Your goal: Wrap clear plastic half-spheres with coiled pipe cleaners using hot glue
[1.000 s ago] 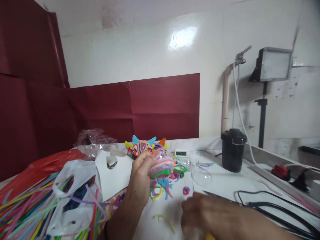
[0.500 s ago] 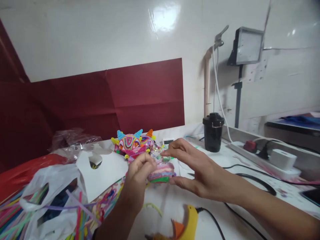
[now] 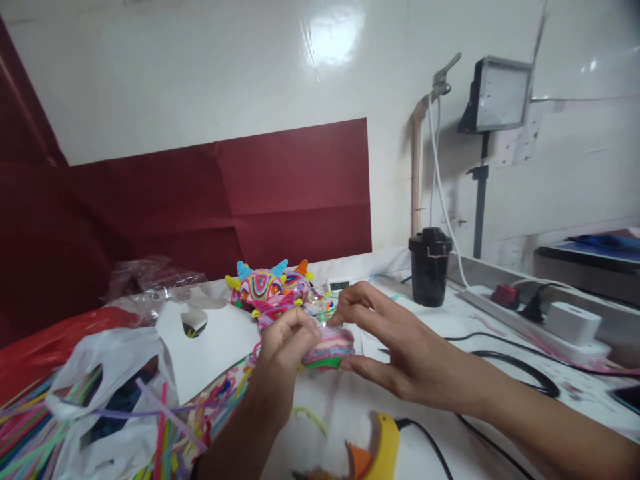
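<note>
Between both hands is a small craft piece (image 3: pixel 331 343) covered in pink, lilac, blue and green stripes. My left hand (image 3: pixel 285 350) pinches its left end, with the fingers curled and the thumb on top. My right hand (image 3: pixel 385 337) has its thumb at the lower right edge and its bent fingers at the top edge, gripping the piece. Just behind stands a colourful dragon-like figure (image 3: pixel 260 287) with blue and orange horns. A yellow hot glue gun (image 3: pixel 383 447) with an orange trigger lies nearer me, beside a short yellow-green strip (image 3: pixel 313 419).
At left, many pipe cleaners (image 3: pixel 30 433) lie by a white plastic bag (image 3: pixel 107 353) and white card (image 3: pixel 215 340). A black lidded cup (image 3: pixel 430 267) and a power strip (image 3: pixel 530 327) stand at right. Black cables (image 3: pixel 520 363) cross the table there.
My right fingers have come down closer to the top edge of the striped piece. My left hand keeps its pinch. The whole view has shifted slightly.
</note>
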`<state>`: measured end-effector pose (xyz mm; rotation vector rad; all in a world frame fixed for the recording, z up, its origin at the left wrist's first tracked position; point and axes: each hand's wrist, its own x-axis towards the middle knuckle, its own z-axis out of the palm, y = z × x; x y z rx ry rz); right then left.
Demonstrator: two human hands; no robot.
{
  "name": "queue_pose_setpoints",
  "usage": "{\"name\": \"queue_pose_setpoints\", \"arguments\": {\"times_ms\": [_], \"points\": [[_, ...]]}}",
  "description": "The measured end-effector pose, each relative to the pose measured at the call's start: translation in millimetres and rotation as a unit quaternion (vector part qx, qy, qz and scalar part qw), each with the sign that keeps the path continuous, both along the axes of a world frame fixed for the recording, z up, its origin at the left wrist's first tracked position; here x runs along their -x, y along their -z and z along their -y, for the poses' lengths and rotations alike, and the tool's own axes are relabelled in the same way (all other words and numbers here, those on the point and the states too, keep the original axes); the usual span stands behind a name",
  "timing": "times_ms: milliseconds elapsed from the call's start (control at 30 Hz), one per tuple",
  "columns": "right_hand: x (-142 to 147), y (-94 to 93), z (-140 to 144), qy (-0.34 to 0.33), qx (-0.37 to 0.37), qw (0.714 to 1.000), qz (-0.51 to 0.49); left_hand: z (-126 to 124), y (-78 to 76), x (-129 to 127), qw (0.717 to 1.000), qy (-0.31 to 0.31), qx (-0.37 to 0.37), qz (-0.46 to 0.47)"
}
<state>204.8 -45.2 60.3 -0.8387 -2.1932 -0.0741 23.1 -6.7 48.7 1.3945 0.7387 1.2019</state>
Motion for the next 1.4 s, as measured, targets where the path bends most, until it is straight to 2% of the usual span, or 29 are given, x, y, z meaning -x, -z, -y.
{"name": "queue_pose_setpoints", "arguments": {"times_ms": [567,733,900,1067,1200,1400], "points": [[2.8,2.5,2.5,0.042,-0.087,0.994,0.055,2.4,-1.3,-2.4,0.999,-0.034,0.001,0.008],[3.3,1.1,4.7,0.038,-0.086,0.995,0.045,2.1,-2.2,-2.4,0.999,-0.04,-0.006,0.004],[3.6,-0.6,5.4,-0.005,-0.013,0.997,-0.07,-2.5,0.9,-1.4,0.998,-0.058,-0.018,-0.007],[5.3,1.2,0.3,0.0,0.096,0.978,-0.188,-7.3,6.7,-2.4,0.998,-0.055,-0.026,-0.014],[10.0,5.2,-7.2,-0.036,0.198,0.945,-0.259,-9.1,8.8,-2.7,0.998,-0.05,-0.027,-0.024],[22.0,7.4,-13.4,-0.072,0.323,0.87,-0.366,-9.2,7.7,-0.9,0.997,-0.063,-0.042,-0.03]]}}
